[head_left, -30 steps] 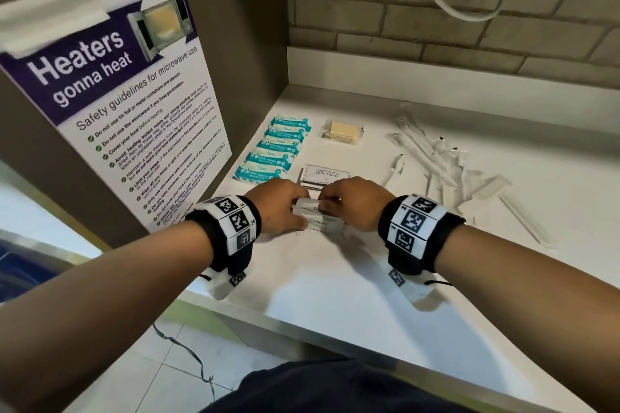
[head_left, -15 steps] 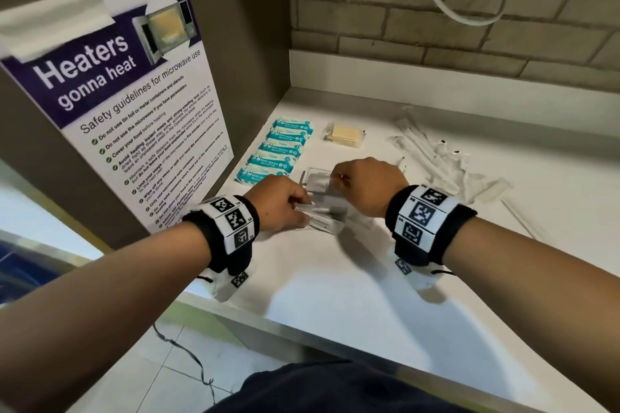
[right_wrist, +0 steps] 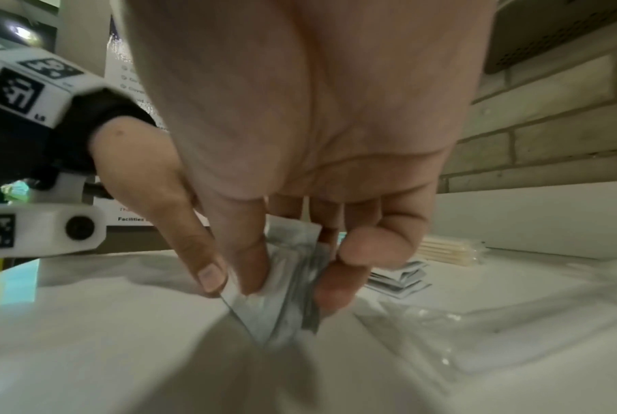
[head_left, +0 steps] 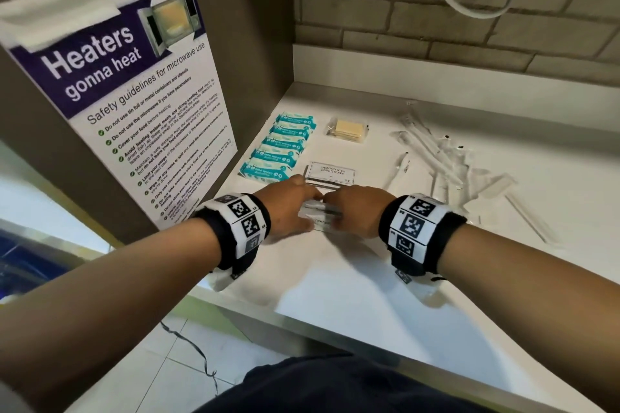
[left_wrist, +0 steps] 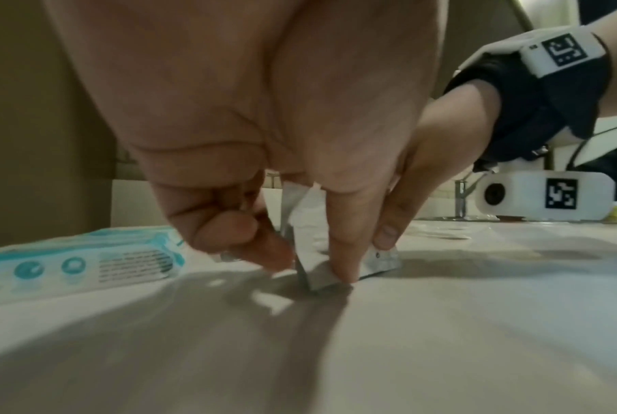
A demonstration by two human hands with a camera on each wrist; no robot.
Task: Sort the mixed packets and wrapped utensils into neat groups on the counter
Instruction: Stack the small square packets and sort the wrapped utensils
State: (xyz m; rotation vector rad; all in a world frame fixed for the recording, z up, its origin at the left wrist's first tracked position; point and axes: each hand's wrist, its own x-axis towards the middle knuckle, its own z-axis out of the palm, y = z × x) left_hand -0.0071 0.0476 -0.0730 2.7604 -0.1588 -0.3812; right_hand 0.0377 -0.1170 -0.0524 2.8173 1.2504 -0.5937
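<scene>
Both hands hold one small stack of silvery-white sachets (head_left: 321, 221) between them, near the counter's front left. The left wrist view shows the left hand (left_wrist: 312, 266) pinching the sachets (left_wrist: 317, 274), which stand on edge on the counter. My right hand (right_wrist: 285, 291) pinches the other end of the sachets (right_wrist: 282, 308). In the head view the left hand (head_left: 295, 208) and right hand (head_left: 352, 211) nearly touch. Behind them lie a stack of shampoo sachets (head_left: 332, 173), a row of teal wipe packets (head_left: 285, 147) and a loose pile of clear-wrapped utensils (head_left: 446, 157).
A clear packet of pale yellow sticks (head_left: 347, 129) lies at the back. A wall panel with a microwave poster (head_left: 134, 94) stands close on the left. The brick wall (head_left: 469, 10) bounds the white counter (head_left: 369, 295) at the back. A cable (head_left: 469, 7) hangs above.
The right hand went back toward the shampoo sachets half a second ago and has returned to the sachet stack beside the left hand. The left hand has stayed put.
</scene>
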